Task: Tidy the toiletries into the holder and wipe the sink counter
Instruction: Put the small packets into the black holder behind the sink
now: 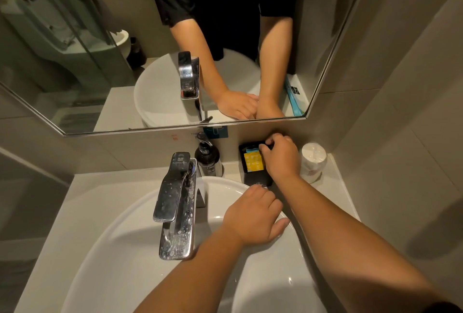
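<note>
Two hands, right of centre: right hand (281,156) pinching an unclear item over black holder (258,179); left hand (255,215) flat, unclenched; seat packets level.

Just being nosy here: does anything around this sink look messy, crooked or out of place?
Mostly tidy. The chrome faucet is speckled with pale water spots. The black holder sits slightly askew by the wall, with a yellow packet inside while the right hand reaches into it. Nothing looks spilled or broken.

One tray (256,180), two packets (253,161), one bottle (208,158), one cup (313,161).
</note>
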